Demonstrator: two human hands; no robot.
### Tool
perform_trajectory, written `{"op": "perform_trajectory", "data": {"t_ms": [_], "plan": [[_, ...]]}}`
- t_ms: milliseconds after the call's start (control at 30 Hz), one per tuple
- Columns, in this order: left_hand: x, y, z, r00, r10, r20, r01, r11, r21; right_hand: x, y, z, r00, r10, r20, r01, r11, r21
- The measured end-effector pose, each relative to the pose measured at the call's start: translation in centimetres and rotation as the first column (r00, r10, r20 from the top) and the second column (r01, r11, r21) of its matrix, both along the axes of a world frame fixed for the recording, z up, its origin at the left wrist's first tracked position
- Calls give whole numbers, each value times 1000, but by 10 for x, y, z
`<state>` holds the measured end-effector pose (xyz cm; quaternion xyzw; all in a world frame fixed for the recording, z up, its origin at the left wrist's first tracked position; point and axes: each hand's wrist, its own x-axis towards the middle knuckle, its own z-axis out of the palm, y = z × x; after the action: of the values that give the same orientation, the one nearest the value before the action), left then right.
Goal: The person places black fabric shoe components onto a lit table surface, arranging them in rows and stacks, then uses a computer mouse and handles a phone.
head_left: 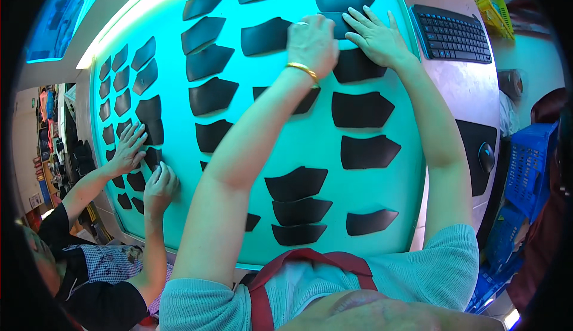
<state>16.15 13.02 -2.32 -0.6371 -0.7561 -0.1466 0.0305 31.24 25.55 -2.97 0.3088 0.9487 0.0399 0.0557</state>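
Note:
Rows of flat dark pieces, cut with a pointed end and looking like leather, lie on a glowing teal table [250, 146]. My left hand [313, 45], with a gold bracelet at its wrist, is closed at the upper middle, beside one dark piece [264, 36]. Its fingertips are turned down, so what they pinch, if anything, is hidden. To its right, my right hand [377, 37] lies open with fingers spread. Its fingertips rest over a dark piece [338, 25], and another dark piece [358, 66] lies just below the palm.
At the left, a co-worker's hands [128, 149] touch smaller dark pieces [152, 157] on the same table. Right of the table are a black keyboard [455, 34] and a mouse [486, 157] on a dark pad. Blue crates [528, 167] and a yellow basket [490, 3] stand beyond.

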Motion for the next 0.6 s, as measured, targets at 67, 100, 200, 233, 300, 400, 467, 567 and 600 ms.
{"op": "perform_trajectory", "data": {"t_ms": [67,100,200,233,300,400,467,567,600], "plan": [[-28,-19,0,1000,-8,-30,12,995,103,16,-4,5,1000,9,-18,-11,997,-79],[-42,-25,2,998,-40,-48,43,997,64,24,-2,9,1000,-4,-11,3,996,-85],[-89,-39,-3,998,-60,-22,59,998,-29,34,-4,15,955,96,-279,-130,986,-106],[-103,-40,-9,995,-100,2,100,995,-28,38,-11,15,958,88,-273,-124,985,-120],[-118,-31,-13,990,-117,79,123,990,-72,45,-21,17,968,106,-226,-121,991,-51],[-113,-32,-15,996,-89,21,88,994,57,56,-35,14,963,101,-248,-97,995,28],[-91,-37,2,997,-80,-8,80,973,218,65,-51,21,950,77,-304,-68,997,40],[-24,-68,13,923,-322,211,291,942,166,83,-86,11,977,37,-211,-50,997,-56],[1,-83,22,912,-379,157,351,920,176,89,-95,0,985,20,-171,-36,995,-96]]}}
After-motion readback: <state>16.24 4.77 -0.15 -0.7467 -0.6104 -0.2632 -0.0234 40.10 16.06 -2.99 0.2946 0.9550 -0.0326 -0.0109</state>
